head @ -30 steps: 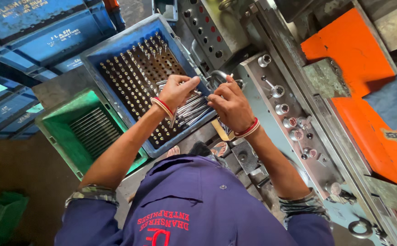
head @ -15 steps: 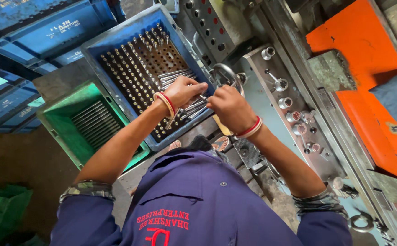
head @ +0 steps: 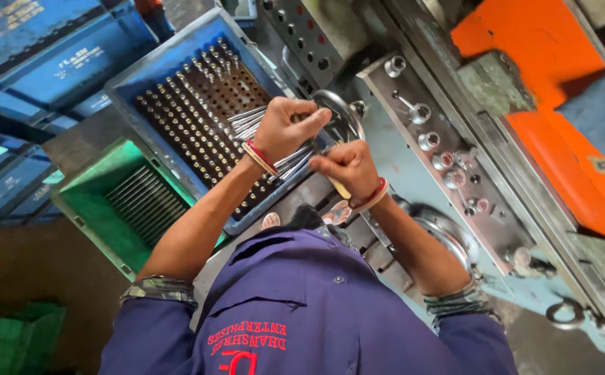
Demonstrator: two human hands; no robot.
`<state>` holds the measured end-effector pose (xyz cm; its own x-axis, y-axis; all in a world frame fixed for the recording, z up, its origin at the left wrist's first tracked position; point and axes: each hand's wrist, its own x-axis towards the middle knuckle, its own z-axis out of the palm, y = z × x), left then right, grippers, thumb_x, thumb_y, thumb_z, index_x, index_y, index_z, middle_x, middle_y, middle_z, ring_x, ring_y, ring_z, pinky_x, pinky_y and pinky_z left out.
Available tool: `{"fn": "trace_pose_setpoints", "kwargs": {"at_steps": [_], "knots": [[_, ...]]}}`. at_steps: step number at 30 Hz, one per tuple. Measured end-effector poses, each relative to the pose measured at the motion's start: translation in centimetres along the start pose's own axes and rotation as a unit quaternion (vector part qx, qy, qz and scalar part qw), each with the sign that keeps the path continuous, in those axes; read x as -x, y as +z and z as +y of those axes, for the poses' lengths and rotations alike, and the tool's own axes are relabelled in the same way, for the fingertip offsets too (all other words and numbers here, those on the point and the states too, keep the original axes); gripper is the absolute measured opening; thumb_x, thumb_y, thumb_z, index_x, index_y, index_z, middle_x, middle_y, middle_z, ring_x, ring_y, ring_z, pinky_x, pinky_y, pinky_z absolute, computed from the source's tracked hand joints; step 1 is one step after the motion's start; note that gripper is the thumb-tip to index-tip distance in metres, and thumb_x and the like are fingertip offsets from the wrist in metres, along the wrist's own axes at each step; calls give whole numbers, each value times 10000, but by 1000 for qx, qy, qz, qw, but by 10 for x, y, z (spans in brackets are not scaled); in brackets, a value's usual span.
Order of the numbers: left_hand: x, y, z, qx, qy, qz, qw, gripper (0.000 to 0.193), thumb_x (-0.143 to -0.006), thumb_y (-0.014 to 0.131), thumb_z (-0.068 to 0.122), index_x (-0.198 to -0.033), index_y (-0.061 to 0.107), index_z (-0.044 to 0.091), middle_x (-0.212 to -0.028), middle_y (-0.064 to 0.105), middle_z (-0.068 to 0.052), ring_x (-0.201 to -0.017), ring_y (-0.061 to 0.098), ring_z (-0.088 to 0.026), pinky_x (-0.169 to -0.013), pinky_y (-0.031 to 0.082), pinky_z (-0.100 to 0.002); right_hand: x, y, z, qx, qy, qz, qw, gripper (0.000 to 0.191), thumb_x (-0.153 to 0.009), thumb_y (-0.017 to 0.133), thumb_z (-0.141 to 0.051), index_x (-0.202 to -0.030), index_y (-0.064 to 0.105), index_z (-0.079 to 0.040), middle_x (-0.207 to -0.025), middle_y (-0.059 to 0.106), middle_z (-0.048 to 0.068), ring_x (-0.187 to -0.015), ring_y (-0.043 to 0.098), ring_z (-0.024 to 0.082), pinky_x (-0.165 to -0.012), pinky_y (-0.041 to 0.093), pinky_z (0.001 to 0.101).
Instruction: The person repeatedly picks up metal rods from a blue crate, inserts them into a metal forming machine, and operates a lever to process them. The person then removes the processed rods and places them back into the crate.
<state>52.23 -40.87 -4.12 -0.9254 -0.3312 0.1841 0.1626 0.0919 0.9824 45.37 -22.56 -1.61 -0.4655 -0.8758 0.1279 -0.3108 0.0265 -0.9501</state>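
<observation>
My left hand [head: 285,128] grips a bundle of thin metal rods [head: 247,119] over the right edge of a blue crate [head: 170,59]. The rod ends stick out on both sides of the fist. Inside the crate, a dark perforated rack [head: 191,132] holds several more rods upright. My right hand [head: 347,167] is just right of and below the left, almost touching it. Its fingers are curled around a tan handle-like piece [head: 340,187]. A steel handwheel [head: 341,111] of the machine sits right behind both hands.
A green crate [head: 90,201] with rods lying flat stands left of the blue one. Right of the hands runs a grey machine panel [head: 427,139] with knobs, then an orange machine body [head: 559,132]. Stacked blue crates [head: 38,42] fill the upper left. A second handwheel [head: 445,232] is by my right forearm.
My left hand has closed around the rods and lifted them off the rack toward the handwheel. My right hand has curled into a fist beside it.
</observation>
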Motion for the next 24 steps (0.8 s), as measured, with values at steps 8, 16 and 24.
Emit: {"fn": "trace_pose_setpoints", "kwargs": {"at_steps": [8,16,24], "knots": [[-24,-10,-95,-196,-77,34,977,280,-959,735,281,-1056,650,32,-874,716,-117,-767,661,-218,-678,515,-365,81,-56,88,247,56,201,946,114,-867,692,-90,-913,646,4,-869,643,157,-785,666,312,-708,532,387],[15,11,-156,-501,-20,-66,863,306,-891,747,154,-1155,606,91,-1090,653,-208,-1031,621,-443,-863,490,-542,284,-213,167,448,391,300,746,137,-856,622,-30,-945,725,-25,-1028,679,271,-1022,651,468,-897,530,517],[16,7,-145,-557,-76,-92,822,507,-812,835,319,-1254,677,129,-1111,659,-221,-1053,628,-447,-888,496,-549,313,-257,179,323,429,498,682,411,-830,738,-190,-1231,714,-103,-1094,753,157,-1052,715,336,-927,545,457]]}}
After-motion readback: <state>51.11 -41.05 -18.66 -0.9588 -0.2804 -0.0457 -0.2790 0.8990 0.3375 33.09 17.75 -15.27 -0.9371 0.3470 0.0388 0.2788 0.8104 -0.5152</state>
